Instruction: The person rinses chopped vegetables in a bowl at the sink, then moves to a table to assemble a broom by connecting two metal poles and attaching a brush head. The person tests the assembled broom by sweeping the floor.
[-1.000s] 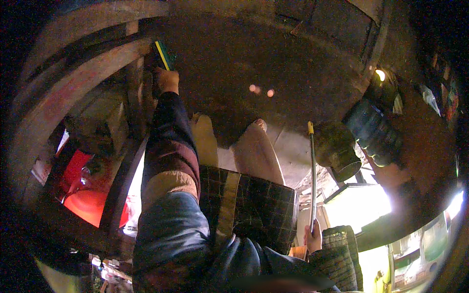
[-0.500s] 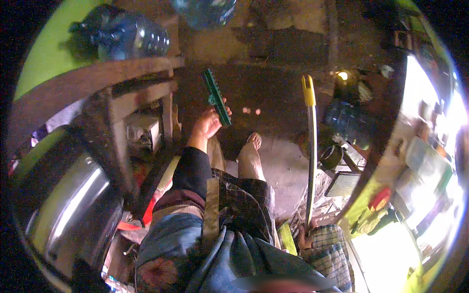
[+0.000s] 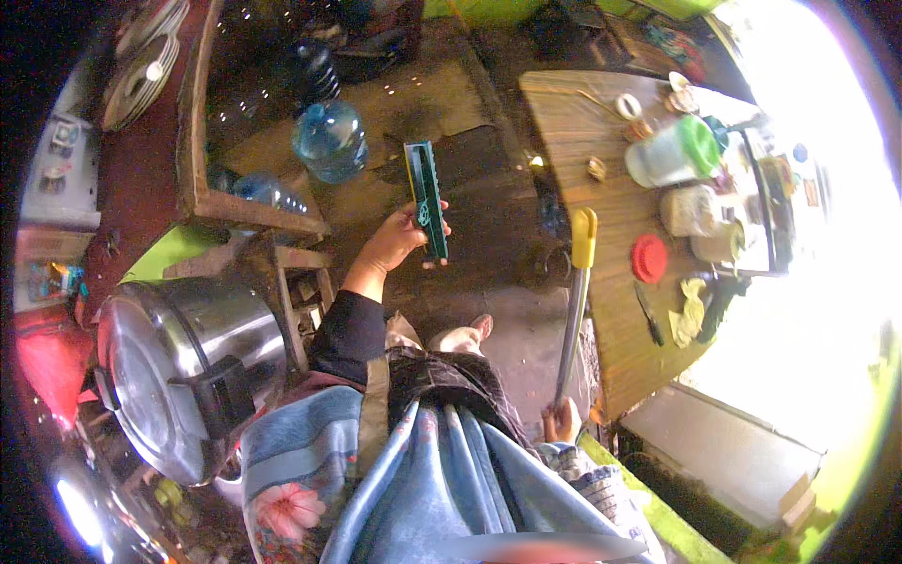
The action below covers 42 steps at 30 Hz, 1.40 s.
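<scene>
My left hand (image 3: 395, 242) is raised in front of me, its fingers wrapped round the lower part of a long, narrow green plastic piece (image 3: 427, 193) with a toothed edge. A blue and yellow strip shows along its other side; its exact kind I cannot tell. Lower and to the right, my right hand (image 3: 562, 419) grips the low end of a grey metal pole (image 3: 574, 324). The pole leans slightly, and its far end carries a yellow plastic cap (image 3: 583, 237). The pole and the green piece are apart.
At the right stands a wooden table (image 3: 564, 122) with a green-lidded jar (image 3: 667, 152), a red lid (image 3: 649, 258) and a knife (image 3: 648, 315). A large steel pot (image 3: 235, 324) is close on my left. Blue water jugs (image 3: 331, 141) lie beyond a wooden frame.
My view has swung, bringing the table and the whole pot into sight. The green piece is now more upright and turned, showing its blue and yellow side. Both hands keep their hold.
</scene>
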Tool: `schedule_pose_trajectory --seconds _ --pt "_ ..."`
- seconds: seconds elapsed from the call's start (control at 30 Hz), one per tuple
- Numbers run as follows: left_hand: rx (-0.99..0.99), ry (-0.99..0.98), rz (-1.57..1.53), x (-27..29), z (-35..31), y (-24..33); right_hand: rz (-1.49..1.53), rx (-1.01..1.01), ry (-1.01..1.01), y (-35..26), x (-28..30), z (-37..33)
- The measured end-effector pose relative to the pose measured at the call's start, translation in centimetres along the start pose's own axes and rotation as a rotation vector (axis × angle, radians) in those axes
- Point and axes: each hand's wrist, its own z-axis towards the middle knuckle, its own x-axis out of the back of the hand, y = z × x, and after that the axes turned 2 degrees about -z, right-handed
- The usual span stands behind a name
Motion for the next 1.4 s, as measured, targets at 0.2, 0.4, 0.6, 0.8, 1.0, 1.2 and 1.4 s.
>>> schedule_pose_trajectory --seconds 0.2,0.4,0.6,0.8,1.0,1.2,1.4 --pt "-0.005 -0.183 0.102 -11.8 2.0 -0.6 0.334 -0.098 -0.065 0.7 4.8 1.7" --pt "-0.092 -0.112 0.109 -25.3 4.6 -7.2 0.401 -0.197 0.012 8.6 13.9 -0.4" --pt "-0.06 -0.082 0.068 -35.1 8.2 -15.4 0.855 -0.569 0.004 16.9 21.7 -5.8" --pt "-0.033 -0.16 0.144 -40.3 10.4 -18.1 0.766 -0.589 0.052 19.8 23.0 -9.6" --pt "0.029 -0.179 0.124 -44.2 12.8 -18.4 0.719 -0.63 0.108 21.6 23.9 -11.2" --pt "0.038 -0.272 0.229 -46.8 15.8 -18.5 0.703 -0.574 0.168 22.7 23.8 -11.3" --pt "-0.002 -0.258 0.439 -48.0 18.6 -18.8 0.532 -0.552 0.231 22.7 24.5 -9.5"
